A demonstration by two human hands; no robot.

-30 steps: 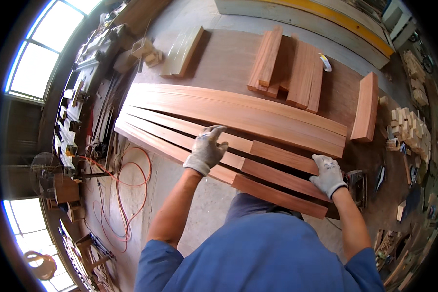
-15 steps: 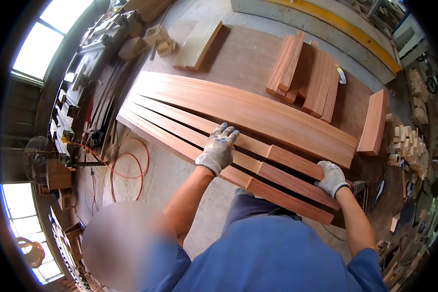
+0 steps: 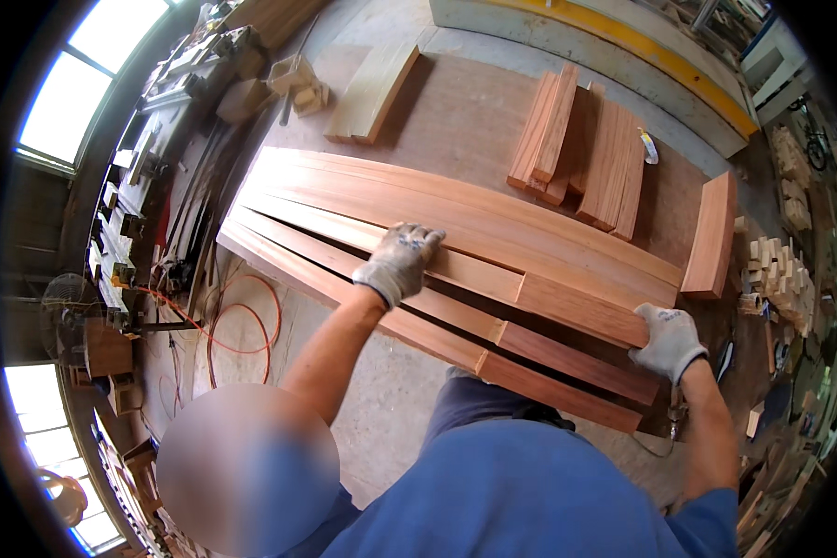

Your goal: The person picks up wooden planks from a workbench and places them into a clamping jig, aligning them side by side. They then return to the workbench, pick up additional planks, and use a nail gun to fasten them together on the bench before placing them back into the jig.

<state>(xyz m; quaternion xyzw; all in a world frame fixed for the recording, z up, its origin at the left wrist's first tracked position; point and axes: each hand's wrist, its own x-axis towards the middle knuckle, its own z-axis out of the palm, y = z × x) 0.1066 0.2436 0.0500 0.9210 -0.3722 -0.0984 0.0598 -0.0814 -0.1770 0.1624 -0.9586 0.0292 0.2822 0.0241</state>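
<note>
In a worn, pale work glove, my left hand [image 3: 400, 265] rests on top of a long narrow wooden board [image 3: 479, 276], its fingers curled down over the far edge. My right hand [image 3: 668, 339], gloved too, grips the reddish right end of the same board. That board lies along the near side of a row of joined wide planks [image 3: 493, 219]. Nearer to me lie two more narrow boards, a middle board [image 3: 567, 365] and a front board [image 3: 539, 391], with dark gaps between them. Each narrow board has a darker reddish section at its right end.
Beyond the planks are a pale thick board [image 3: 374, 93], stacked reddish boards [image 3: 614, 163] and a single block [image 3: 710, 237]. An orange hose [image 3: 274, 321] loops on the floor at left, near a fan [image 3: 70, 307]. Small wood blocks [image 3: 779, 279] are piled at right.
The farthest narrow board has shifted away from me, against the wide planks, widening the gap behind it. My left hand moved up and slightly left with it; my right hand moved to its right end.
</note>
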